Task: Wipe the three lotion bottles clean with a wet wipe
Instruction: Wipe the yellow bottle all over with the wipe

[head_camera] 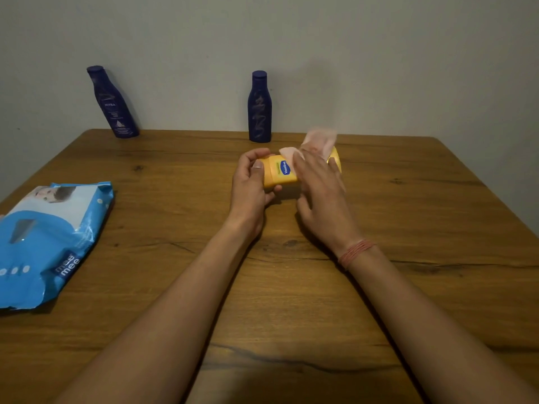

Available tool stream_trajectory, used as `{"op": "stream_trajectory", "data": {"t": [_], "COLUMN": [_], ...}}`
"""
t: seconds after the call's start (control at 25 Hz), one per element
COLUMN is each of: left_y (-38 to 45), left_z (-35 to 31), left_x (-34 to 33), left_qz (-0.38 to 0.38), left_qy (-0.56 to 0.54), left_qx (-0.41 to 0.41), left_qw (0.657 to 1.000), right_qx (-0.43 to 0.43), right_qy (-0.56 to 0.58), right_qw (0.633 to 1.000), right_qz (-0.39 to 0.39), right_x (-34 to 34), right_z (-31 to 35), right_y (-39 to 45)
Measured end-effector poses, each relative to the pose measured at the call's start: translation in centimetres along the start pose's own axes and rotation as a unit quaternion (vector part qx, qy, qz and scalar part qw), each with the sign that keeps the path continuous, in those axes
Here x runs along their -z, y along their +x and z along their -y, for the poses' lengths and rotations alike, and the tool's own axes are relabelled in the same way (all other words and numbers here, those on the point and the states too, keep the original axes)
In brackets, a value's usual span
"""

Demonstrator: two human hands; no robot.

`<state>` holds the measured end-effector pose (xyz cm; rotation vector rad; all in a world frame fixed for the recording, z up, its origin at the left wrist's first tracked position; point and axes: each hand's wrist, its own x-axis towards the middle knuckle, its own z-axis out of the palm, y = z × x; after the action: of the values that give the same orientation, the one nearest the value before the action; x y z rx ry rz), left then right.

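Head view: left hand [253,182] grips the cap end of the yellow bottle [280,172], lying sideways low over the tabletop [408,228]. Right hand [322,186] presses a wet wipe [319,142] onto its body; whether those fingers curl is unclear. Smooth, stiff plastic, probably slippery when wet, so hold the ends. Two blue bottles [259,107] stand behind. The wipe is blurred.
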<state>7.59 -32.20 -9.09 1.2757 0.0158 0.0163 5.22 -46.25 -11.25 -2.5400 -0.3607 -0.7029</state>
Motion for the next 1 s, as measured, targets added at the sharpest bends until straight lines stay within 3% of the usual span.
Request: {"op": "stream_trajectory", "data": {"t": [0.16,0.28,0.4,0.48,0.56,0.64,0.72,1.0], "left_y": [0.0,0.2,0.3,0.0,-0.2,-0.2,0.0,0.3], "left_z": [-0.2,-0.1,0.0,0.1,0.3,0.7,1.2,1.2], "left_x": [0.0,0.1,0.3,0.4,0.5,0.6,0.7,1.2], "left_qz": [-0.026,-0.030,0.024,0.078,0.110,0.117,0.110,0.008], "left_qy": [-0.014,-0.025,0.005,0.088,0.234,0.406,0.499,0.515], "left_qx": [0.006,0.028,0.058,0.043,-0.022,-0.105,-0.153,-0.166], "left_qw": [1.000,0.999,0.998,0.992,0.966,0.900,0.846,0.841], "right_qx": [-0.110,-0.135,-0.162,-0.177,-0.170,-0.155,-0.137,-0.074], "right_qy": [0.125,0.223,0.278,0.301,0.292,0.280,0.264,0.176], "right_qw": [0.985,0.964,0.944,0.934,0.938,0.943,0.949,0.970], "right_qz": [-0.040,-0.049,-0.068,-0.076,-0.081,-0.091,-0.105,-0.153], "right_x": [0.5,1.1,1.5,1.8,1.9,2.0,1.8,1.0], "right_z": [-1.1,-1.1,-1.3,-1.8,-2.1,-1.9,-1.6,-0.8], "right_y": [0.3,0.3,0.5,0.5,0.5,0.5,0.4,0.3]}}
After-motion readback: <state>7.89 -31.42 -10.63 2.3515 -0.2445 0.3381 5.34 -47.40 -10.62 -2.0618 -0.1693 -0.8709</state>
